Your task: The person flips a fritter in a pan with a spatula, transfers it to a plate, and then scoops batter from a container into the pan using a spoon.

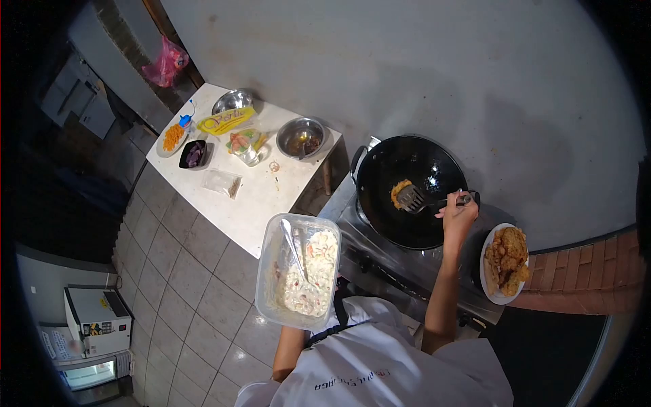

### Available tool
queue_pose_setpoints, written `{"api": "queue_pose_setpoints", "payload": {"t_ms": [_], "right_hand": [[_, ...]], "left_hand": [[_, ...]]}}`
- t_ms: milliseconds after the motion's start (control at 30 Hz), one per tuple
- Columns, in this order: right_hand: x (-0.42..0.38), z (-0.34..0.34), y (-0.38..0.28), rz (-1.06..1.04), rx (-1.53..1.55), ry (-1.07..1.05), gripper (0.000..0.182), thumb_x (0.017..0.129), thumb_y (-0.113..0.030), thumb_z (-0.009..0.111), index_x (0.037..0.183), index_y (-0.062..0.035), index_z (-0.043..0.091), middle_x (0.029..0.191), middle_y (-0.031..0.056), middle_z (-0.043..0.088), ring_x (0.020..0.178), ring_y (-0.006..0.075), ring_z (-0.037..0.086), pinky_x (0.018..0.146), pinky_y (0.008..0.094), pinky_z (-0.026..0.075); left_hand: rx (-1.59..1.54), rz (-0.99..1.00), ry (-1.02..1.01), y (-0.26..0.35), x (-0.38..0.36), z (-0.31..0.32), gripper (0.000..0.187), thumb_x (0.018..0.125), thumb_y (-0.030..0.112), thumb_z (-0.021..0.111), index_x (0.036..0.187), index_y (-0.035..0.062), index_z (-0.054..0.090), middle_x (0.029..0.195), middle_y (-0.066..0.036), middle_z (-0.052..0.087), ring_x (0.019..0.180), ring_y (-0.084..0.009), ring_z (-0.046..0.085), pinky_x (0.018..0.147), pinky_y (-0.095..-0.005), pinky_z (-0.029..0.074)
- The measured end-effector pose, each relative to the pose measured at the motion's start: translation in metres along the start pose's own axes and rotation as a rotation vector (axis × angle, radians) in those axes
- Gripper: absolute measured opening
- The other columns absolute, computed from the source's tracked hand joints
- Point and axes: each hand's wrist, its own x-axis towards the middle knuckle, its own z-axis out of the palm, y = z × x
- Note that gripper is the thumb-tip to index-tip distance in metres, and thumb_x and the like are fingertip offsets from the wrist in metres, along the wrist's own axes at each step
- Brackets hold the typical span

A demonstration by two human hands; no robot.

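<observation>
One fritter (397,192) in wok (390,227), at spatula (411,199) gripped in right hand (459,216)

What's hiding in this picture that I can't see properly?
Head view: left hand, hidden by the tub.
Head view: part of the food, covered by the spatula.
Head view: what's under the wok, hidden by it.
Head view: what's inside the lit cabinet, too small.
</observation>
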Motion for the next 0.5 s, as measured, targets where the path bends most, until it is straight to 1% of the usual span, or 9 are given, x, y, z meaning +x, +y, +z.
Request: {"api": "queue_pose_setpoints", "payload": {"t_ms": [167,233,300,367,433,500], "right_hand": [[0.0,-0.003,0.002,0.01,-0.007,0.008,0.017,0.088,-0.006,0.056,0.077,0.0067,0.059,0.06,0.0083,0.058,0.046,0.0124,0.058,0.039,0.027,0.052],[-0.001,-0.003,0.001,-0.007,-0.088,0.009,0.017,0.089,-0.007,0.056,0.078,0.0066,0.059,0.06,0.0086,0.058,0.046,0.0124,0.058,0.039,0.0271,0.051],[0.0,-0.007,0.001,-0.012,-0.084,0.003,0.017,0.089,-0.007,0.056,0.079,0.0064,0.06,0.059,0.0087,0.058,0.045,0.0126,0.058,0.04,0.027,0.051],[0.0,-0.012,0.002,-0.019,-0.08,-0.001,0.018,0.089,-0.008,0.056,0.079,0.0063,0.06,0.058,0.0087,0.058,0.045,0.0128,0.058,0.04,0.0269,0.051],[-0.002,-0.015,-0.001,-0.058,-0.001,0.054,0.017,0.089,-0.009,0.057,0.079,0.0048,0.061,0.056,0.0078,0.058,0.045,0.0126,0.057,0.041,0.0267,0.049],[0.001,-0.029,-0.014,-0.036,-0.028,0.05,0.017,0.089,-0.009,0.057,0.079,0.0042,0.061,0.056,0.0074,0.057,0.045,0.0123,0.057,0.041,0.0266,0.047]], "left_hand": [[0.033,-0.019,-0.083,0.003,0.003,-0.012,0.099,0.081,0.077,0.042,0.151,0.0125,0.013,0.135,-0.047,0.023,0.115,-0.0649,0.041,0.083,-0.0728,0.044],[0.027,-0.011,-0.085,-0.001,0.004,-0.01,0.099,0.081,0.077,0.042,0.151,0.0125,0.013,0.135,-0.047,0.023,0.115,-0.065,0.041,0.083,-0.0729,0.044],[0.025,-0.004,-0.089,-0.007,0.007,-0.003,0.099,0.081,0.077,0.042,0.151,0.0125,0.014,0.134,-0.048,0.023,0.115,-0.065,0.041,0.083,-0.073,0.044],[-0.048,0.045,-0.119,-0.015,0.012,0.005,0.099,0.081,0.077,0.042,0.151,0.0126,0.013,0.135,-0.048,0.023,0.115,-0.0654,0.041,0.083,-0.0731,0.044],[-0.038,0.035,-0.153,-0.015,0.015,0.003,0.099,0.082,0.076,0.043,0.151,0.0126,0.013,0.135,-0.048,0.023,0.115,-0.0655,0.041,0.084,-0.0731,0.044],[-0.032,0.033,-0.178,-0.016,0.012,0.003,0.099,0.082,0.076,0.043,0.151,0.0126,0.013,0.135,-0.048,0.023,0.115,-0.0656,0.041,0.084,-0.0731,0.043]]}}
